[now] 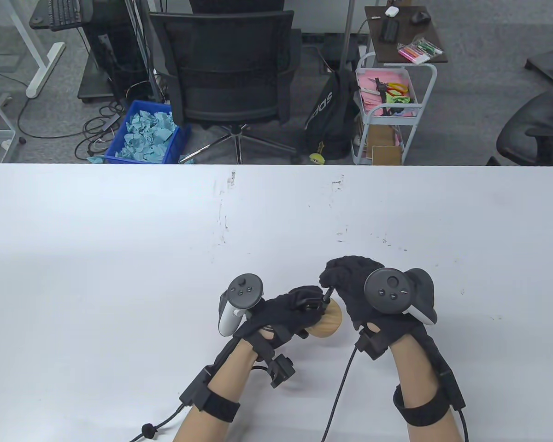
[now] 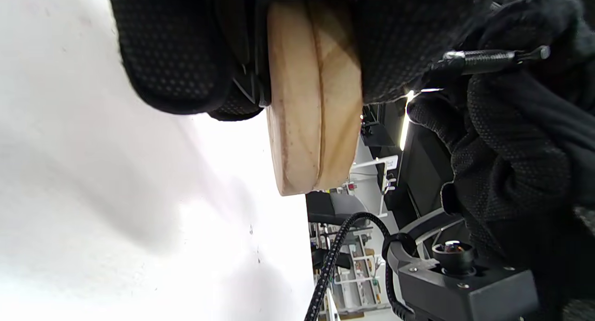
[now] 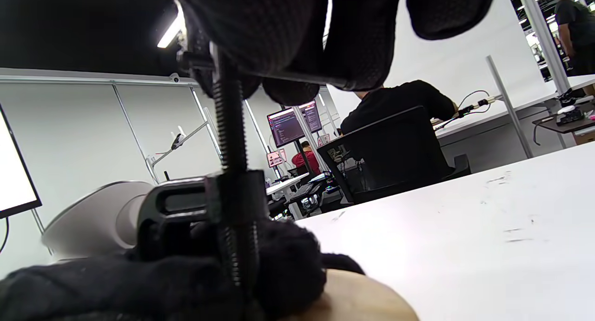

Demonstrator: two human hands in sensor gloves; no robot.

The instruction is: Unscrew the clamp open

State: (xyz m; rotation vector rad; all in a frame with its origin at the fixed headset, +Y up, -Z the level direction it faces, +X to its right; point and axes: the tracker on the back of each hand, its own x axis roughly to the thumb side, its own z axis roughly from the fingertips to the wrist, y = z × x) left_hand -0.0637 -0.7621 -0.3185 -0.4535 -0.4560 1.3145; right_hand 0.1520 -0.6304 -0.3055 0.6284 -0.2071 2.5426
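A small black screw clamp [image 1: 312,305] is fastened on a round wooden disc [image 1: 327,320] at the near middle of the white table [image 1: 120,239]. My left hand [image 1: 288,317] grips the clamp frame and the disc. My right hand [image 1: 348,281] pinches the cross handle at the top of the clamp's threaded screw [image 1: 327,294]. In the right wrist view the screw [image 3: 231,125] runs down through the clamp frame [image 3: 186,204] onto the disc [image 3: 358,297]. In the left wrist view the disc [image 2: 311,97] stands on edge and the handle bar [image 2: 488,58] shows between my right fingers.
A black office chair [image 1: 230,78] and a blue bin of paper scraps [image 1: 145,133] stand beyond the table's far edge. A white cart [image 1: 387,106] stands at the back right. Glove cables hang off the near edge.
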